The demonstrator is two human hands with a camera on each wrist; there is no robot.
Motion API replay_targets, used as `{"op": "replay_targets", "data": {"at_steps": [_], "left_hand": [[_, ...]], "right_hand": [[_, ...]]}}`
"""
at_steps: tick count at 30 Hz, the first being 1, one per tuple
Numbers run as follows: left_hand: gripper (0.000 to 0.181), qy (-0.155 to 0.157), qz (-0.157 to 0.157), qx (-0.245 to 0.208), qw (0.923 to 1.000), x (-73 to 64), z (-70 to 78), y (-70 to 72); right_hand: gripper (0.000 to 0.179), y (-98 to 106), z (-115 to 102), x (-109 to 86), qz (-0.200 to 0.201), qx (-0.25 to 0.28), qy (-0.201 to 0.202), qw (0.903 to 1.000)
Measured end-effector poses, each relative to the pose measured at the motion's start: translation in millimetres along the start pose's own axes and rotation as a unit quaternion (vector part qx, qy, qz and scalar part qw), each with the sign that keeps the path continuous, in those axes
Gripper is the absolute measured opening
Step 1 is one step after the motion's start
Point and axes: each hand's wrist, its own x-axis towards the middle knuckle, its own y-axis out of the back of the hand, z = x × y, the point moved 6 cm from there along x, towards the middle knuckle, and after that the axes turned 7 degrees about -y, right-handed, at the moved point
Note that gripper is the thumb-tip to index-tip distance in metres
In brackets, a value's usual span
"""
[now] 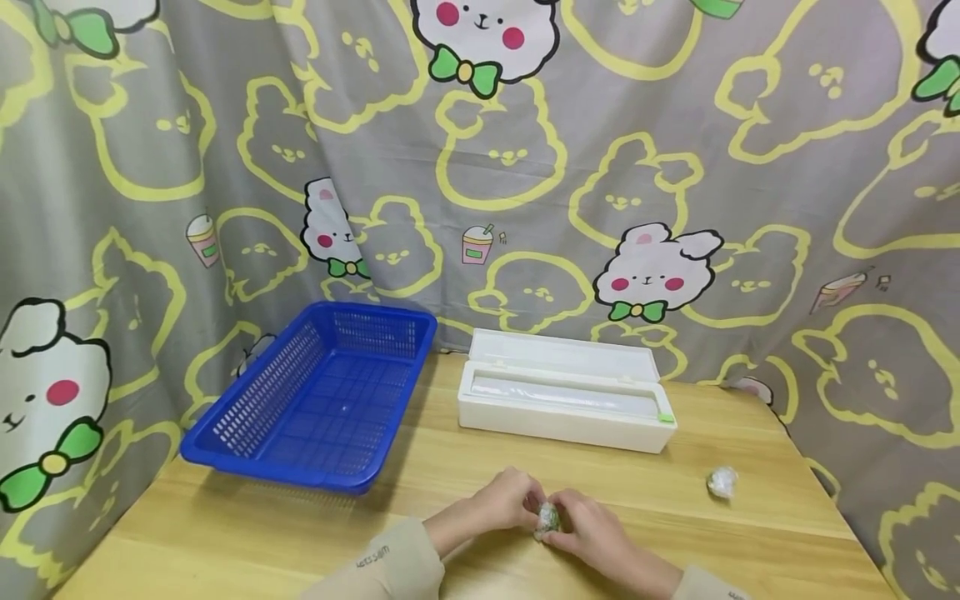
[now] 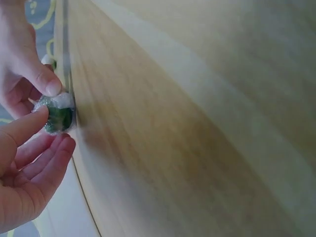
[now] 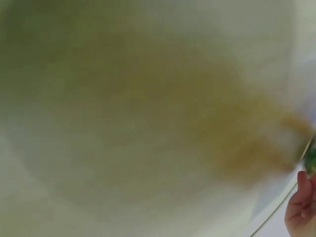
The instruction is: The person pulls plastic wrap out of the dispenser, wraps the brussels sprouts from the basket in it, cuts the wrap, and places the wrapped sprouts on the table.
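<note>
A small green lump wrapped in clear plastic film is between my two hands near the front of the table. My left hand pinches it from the left, its digits bent about the film. From the right, my right hand grips the same lump with thumb and fingers. The left wrist view shows the wrapped lump close up, green with a whitish patch of crumpled film, my left hand below and my right hand above. In the right wrist view the lump is partly cut off; most of that view is blurred.
Behind the hands stands a white cling film dispenser box, its lid up and a roll inside. A blue plastic basket sits at the left. Another film-wrapped lump lies at the right. A patterned curtain hangs behind the wooden table.
</note>
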Motion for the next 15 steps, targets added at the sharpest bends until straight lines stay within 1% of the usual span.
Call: {"op": "replay_targets", "data": {"at_steps": [2,4,6,8,10,13,15], "left_hand": [[0.019,-0.003,-0.018,0.004,0.9998,-0.5,-0.7,-0.4],[0.022,-0.007,-0.042,0.010,0.9990,-2.0,-1.0,1.5],[0.026,-0.004,-0.065,0.013,0.9978,-4.7,-1.7,4.6],[0.029,0.002,-0.076,0.005,0.9971,-7.8,-2.8,9.4],[0.033,0.012,-0.074,-0.008,0.9972,-11.6,-4.8,16.5],[0.037,0.017,-0.055,-0.027,0.9980,-18.3,-7.8,28.4],[0.040,0.012,-0.050,-0.034,0.9981,-23.8,-8.8,35.2]], "right_hand": [[0.044,1.4,1.4,-1.7,0.005,0.015,0.001,0.9999],[0.048,2.1,1.7,-1.9,0.005,0.030,0.004,0.9995],[0.051,1.8,1.0,-2.2,0.003,0.042,0.010,0.9991],[0.055,0.3,0.9,-2.1,0.000,0.050,0.012,0.9987],[0.055,-1.3,0.5,-1.4,-0.004,0.054,0.011,0.9985],[0.052,-3.2,0.5,0.4,-0.006,0.042,0.004,0.9991],[0.048,-3.3,-0.1,0.9,-0.005,0.034,0.005,0.9994]]}}
